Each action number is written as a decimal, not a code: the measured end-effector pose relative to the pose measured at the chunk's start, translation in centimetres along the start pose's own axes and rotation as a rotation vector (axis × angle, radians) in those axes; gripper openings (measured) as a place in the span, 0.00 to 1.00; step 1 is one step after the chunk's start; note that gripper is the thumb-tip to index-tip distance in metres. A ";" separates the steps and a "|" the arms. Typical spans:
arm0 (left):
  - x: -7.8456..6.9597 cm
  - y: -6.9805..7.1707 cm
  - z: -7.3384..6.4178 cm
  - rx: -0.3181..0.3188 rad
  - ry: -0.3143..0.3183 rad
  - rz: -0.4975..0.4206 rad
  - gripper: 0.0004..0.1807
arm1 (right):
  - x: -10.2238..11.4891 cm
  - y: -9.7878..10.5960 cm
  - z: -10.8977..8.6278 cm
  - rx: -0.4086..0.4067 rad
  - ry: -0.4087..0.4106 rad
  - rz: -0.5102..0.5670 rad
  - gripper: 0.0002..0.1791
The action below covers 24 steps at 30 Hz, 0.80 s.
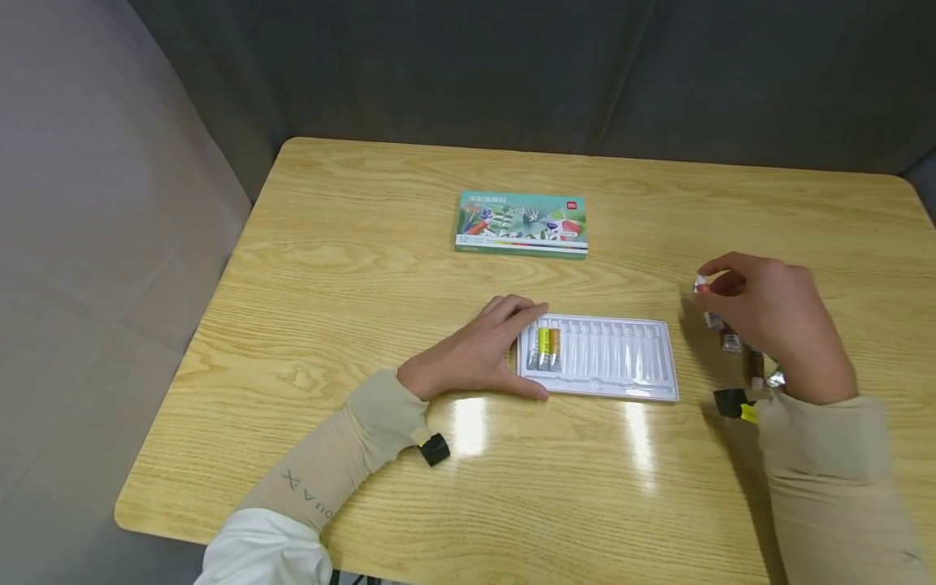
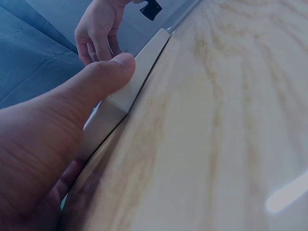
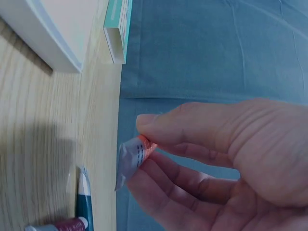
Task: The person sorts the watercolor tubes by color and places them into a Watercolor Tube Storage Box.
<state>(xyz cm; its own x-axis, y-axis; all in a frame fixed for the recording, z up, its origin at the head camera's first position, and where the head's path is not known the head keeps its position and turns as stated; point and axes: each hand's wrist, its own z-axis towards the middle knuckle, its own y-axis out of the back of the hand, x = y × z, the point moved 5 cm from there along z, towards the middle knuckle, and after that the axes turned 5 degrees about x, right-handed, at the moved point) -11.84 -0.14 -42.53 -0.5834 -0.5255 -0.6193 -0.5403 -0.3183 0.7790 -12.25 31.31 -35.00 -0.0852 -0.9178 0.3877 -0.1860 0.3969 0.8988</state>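
My right hand (image 1: 778, 313) pinches a paint tube (image 3: 136, 155) with an orange-red band between thumb and fingers, raised over the table to the right of the tray. The tube's crimped silver end points away from the palm in the right wrist view. My left hand (image 1: 478, 345) grips the left end of a white plastic tray (image 1: 600, 390), thumb on the near edge and fingers at the far edge. In the tray's leftmost slots lie a whitish tube (image 1: 533, 349), a yellow tube (image 1: 543, 349) and an ochre tube (image 1: 555, 349); the slots to their right hold none.
Several loose tubes lie below my right hand, partly hidden by it, among them a dark red tube (image 3: 62, 225) and a teal tube (image 3: 84, 199). A green paint box (image 1: 521, 226) lies behind the tray on the wooden table (image 1: 351, 268). Dark curtains (image 1: 439, 73) hang behind.
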 end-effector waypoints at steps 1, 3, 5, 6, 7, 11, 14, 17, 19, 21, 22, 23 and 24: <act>0.0 0.0 0.0 -0.001 -0.001 0.001 0.65 | 0.1 -0.1 0.0 -0.001 0.004 -0.003 0.19; -0.1 0.0 0.0 -0.003 -0.002 0.002 0.65 | 0.4 -0.2 0.0 0.002 0.016 -0.003 0.20; -0.1 0.0 0.0 -0.003 -0.001 0.003 0.64 | 0.7 -0.4 0.0 -0.001 0.029 -0.004 0.20; -0.1 0.1 0.0 -0.003 0.001 0.003 0.64 | 0.8 -0.5 0.0 0.001 0.029 -0.002 0.20; -0.1 0.1 0.0 -0.003 0.002 0.003 0.64 | 0.9 -0.6 0.0 0.003 0.029 0.000 0.20; -0.1 0.1 0.0 -0.004 0.005 0.004 0.64 | 1.5 -1.0 0.1 0.011 0.023 0.010 0.20; -0.2 0.1 0.0 -0.003 0.003 0.004 0.64 | 2.0 -1.3 0.1 0.018 0.018 0.009 0.20; -0.2 0.1 0.1 0.000 0.003 0.001 0.64 | 2.5 -1.6 0.1 0.021 0.017 0.008 0.20; -0.2 0.1 0.1 0.002 0.004 -0.002 0.64 | 2.9 -1.6 0.0 0.017 0.029 0.011 0.20; -0.1 0.1 0.1 0.004 0.007 -0.006 0.65 | 3.3 -1.7 -0.1 0.007 0.045 0.014 0.19; -0.1 0.1 0.0 0.005 0.008 -0.006 0.65 | 3.5 -1.8 -0.2 0.002 0.053 0.015 0.19; -0.1 0.0 0.0 0.006 0.009 -0.007 0.65 | 3.7 -1.8 -0.2 -0.001 0.058 0.017 0.18; -0.1 0.0 0.0 0.006 0.009 -0.007 0.65 | 3.9 -1.9 -0.3 -0.004 0.065 0.018 0.18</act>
<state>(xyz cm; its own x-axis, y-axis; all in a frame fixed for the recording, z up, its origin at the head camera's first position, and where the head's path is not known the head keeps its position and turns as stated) -11.84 -0.07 -42.45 -0.5741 -0.5307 -0.6235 -0.5477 -0.3172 0.7742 -11.98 26.96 -35.15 -0.0250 -0.9090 0.4162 -0.1807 0.4135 0.8924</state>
